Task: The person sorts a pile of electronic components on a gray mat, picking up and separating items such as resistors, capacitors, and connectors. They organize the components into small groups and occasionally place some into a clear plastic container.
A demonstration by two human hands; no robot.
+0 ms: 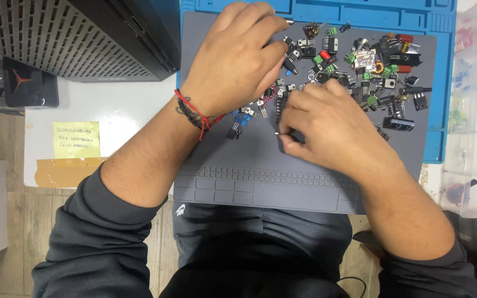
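The left hand [233, 60] rests palm down on the grey silicone work mat [260, 154], its fingers curled loosely over the left edge of a scattered heap of small black, green and blue electronic components [354, 72]; whether it grips any part I cannot tell. A red and black cord bracelet [194, 113] circles its wrist. The right hand [327, 124] lies just beside it, lower on the mat, with thumb and forefinger pinched shut on a tiny dark metal-tipped component [278, 132]. The mat sits on a blue ridged mat [360, 11] on the white worktop [111, 105]. A yellow sticky note [77, 139] lies well left, below a black perforated case [67, 36]. Clear plastic compartment boxes [473, 110] stand at the right.
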